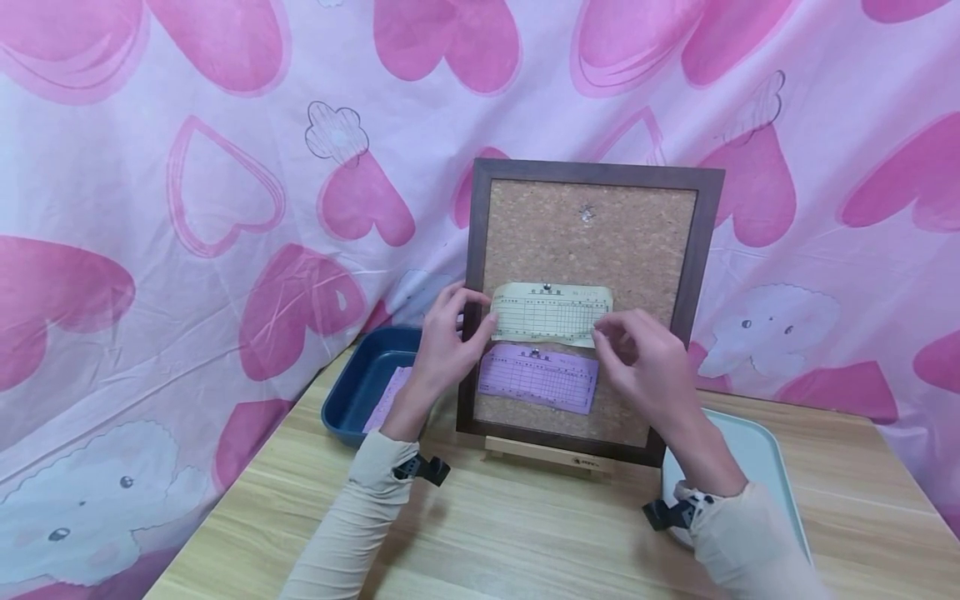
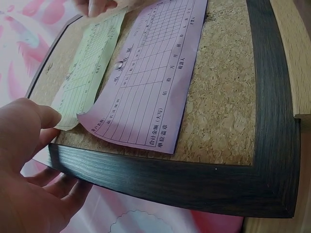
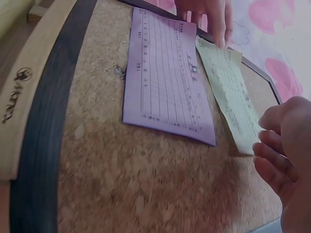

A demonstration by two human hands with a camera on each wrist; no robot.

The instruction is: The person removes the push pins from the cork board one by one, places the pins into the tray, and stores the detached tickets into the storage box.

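Pale yellow-green slip [image 1: 551, 315], thin dark grid, wavy lower edge

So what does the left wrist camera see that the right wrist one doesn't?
Only the left wrist view shows the bottom-left corner of the dark frame.

Only the right wrist view shows the dark logo printed on the wooden ledge.

Both show the cork board, the purple slip with its pin, the yellow-green slip, and parts of the left hand and right hand.
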